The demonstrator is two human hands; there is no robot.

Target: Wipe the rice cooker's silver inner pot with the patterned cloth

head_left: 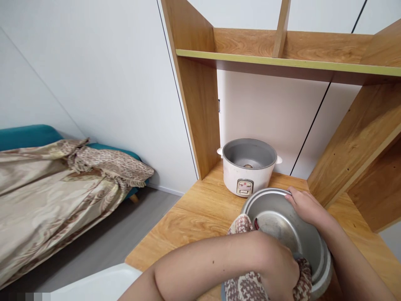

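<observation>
One pot point(313, 240), tilted over near side of desktop point(188, 221); left hand point(278, 263) fisted round cloth point(246, 286), pressed inside; right hand point(305, 205) half-curled on its rim; one-sided hold could slip under pressure, pot knocking rice cooker point(232, 177) by back edge.

No readable text. White rice cooker point(230, 179): front panel point(245, 188), below the cooker's rim, carries a small red mark point(244, 183) near its top. Too small to tell if it's a logo, letters or numbers.
</observation>
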